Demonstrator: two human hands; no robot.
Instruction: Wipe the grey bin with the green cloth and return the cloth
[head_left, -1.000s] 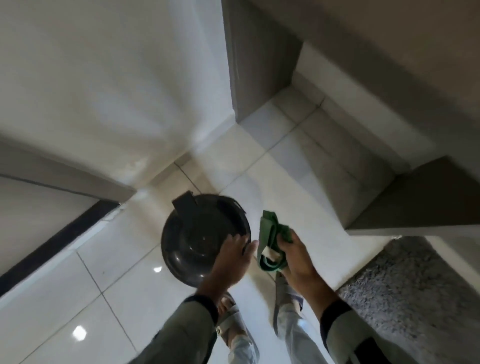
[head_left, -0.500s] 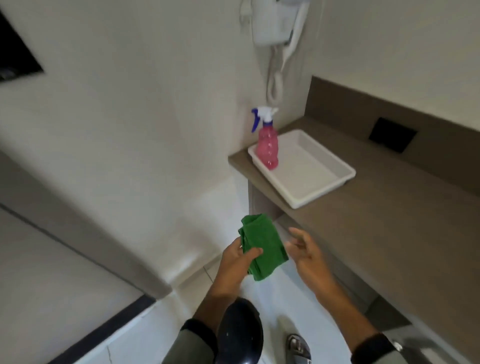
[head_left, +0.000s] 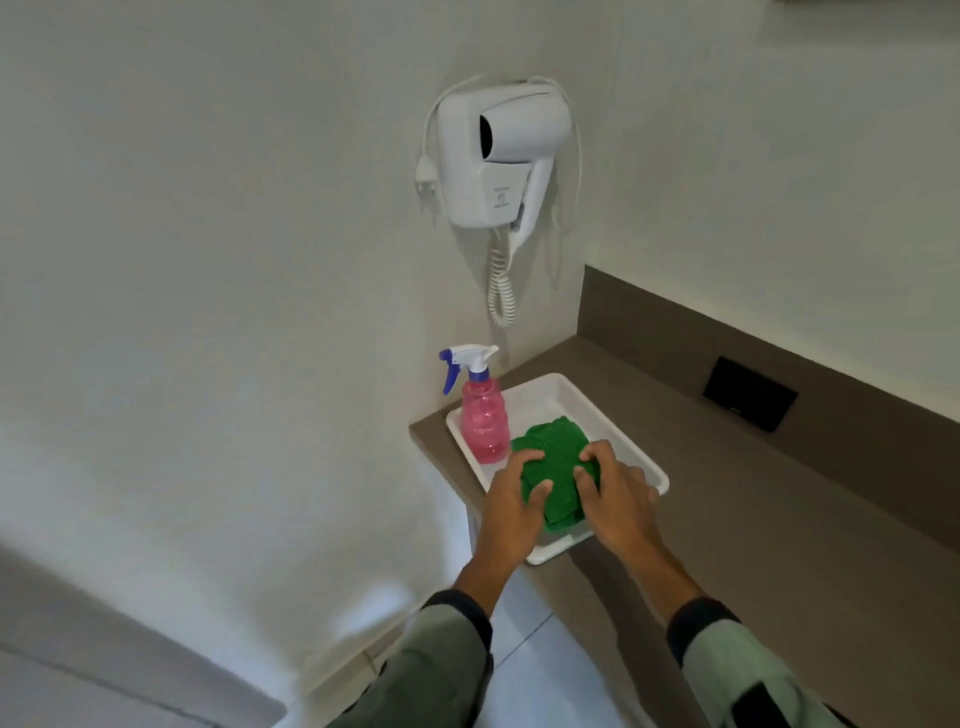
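The green cloth lies folded inside the white tray on the brown counter. My left hand rests on its left side with thumb and fingers curled onto the fabric. On the cloth's right side lies my right hand, its fingertips pressing the fabric. Both hands touch the cloth from the near side. The grey bin is out of view.
A pink spray bottle with a blue-and-white trigger stands in the tray's left corner, close to my left hand. A white hair dryer hangs on the wall above. A black socket plate sits on the counter's backsplash.
The view rose from the floor and bin to the counter. The cloth went from my right hand to my left, then down into the tray, where both hands now rest on it.
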